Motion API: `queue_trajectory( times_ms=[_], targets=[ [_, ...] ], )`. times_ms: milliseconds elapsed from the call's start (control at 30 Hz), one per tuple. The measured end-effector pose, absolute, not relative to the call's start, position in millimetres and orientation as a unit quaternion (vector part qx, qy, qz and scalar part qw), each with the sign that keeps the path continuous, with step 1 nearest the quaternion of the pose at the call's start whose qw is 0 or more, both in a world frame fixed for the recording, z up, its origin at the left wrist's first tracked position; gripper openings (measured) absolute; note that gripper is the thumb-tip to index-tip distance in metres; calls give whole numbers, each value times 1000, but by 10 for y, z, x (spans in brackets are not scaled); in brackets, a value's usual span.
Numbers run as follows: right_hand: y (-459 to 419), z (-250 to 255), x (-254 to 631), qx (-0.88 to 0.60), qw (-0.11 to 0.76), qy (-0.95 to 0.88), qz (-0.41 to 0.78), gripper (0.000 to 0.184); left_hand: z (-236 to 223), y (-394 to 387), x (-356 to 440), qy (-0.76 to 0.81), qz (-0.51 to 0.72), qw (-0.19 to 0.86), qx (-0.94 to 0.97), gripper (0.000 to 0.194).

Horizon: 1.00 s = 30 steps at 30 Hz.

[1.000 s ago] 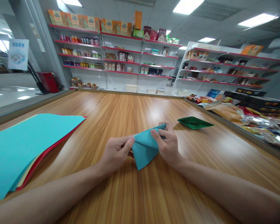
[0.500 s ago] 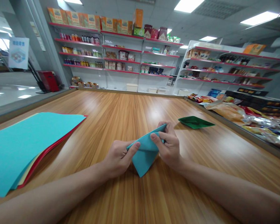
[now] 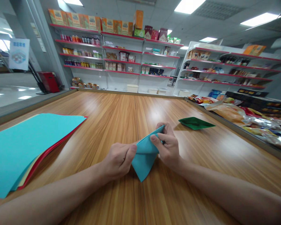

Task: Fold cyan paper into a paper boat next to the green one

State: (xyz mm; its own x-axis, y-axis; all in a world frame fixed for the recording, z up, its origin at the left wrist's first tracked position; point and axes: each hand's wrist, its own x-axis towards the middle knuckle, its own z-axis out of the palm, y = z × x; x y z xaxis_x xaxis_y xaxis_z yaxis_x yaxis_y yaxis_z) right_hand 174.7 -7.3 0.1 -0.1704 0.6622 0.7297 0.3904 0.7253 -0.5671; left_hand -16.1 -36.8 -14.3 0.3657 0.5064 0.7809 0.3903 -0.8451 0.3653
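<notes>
A piece of folded blue paper [image 3: 144,162] is held up between both hands, just above the table, with one pointed corner hanging down. My left hand [image 3: 120,159] pinches its left end, thumb on the near side and fingers behind. At the right end, my right hand [image 3: 167,145] grips the paper, with the thumb pressed on its front and the fingers curled round the upper edge. Beyond my right hand a folded green paper boat [image 3: 196,123] lies on the table.
A stack of coloured sheets [image 3: 37,137], blue on top with cream and red below, lies at the left of the wooden table [image 3: 103,115]. Packaged snacks [image 3: 239,115] lie past the right edge. Stocked shelves [image 3: 121,47] stand behind.
My left hand has shifted slightly left and down, its thumb now nearer the paper's end. The hanging corner has dropped a little, and the right hand has moved slightly left.
</notes>
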Motion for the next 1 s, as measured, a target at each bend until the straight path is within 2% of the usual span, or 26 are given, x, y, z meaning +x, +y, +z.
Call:
queue_trajectory(
  times_ms=[233, 500, 1000],
  targets=[
    [-64, 5, 1762, -355, 552, -746, 115, 37, -92, -378, -139, 308, 445, 129, 831, 30],
    [-73, 13, 1749, -356, 551, -747, 109, 39, -76, -376, -134, 337, 423, 221, 812, 34],
    [-68, 10, 1753, -361, 537, -758, 85, 38, -104, -373, -138, 330, 429, 217, 813, 34]
  ],
)
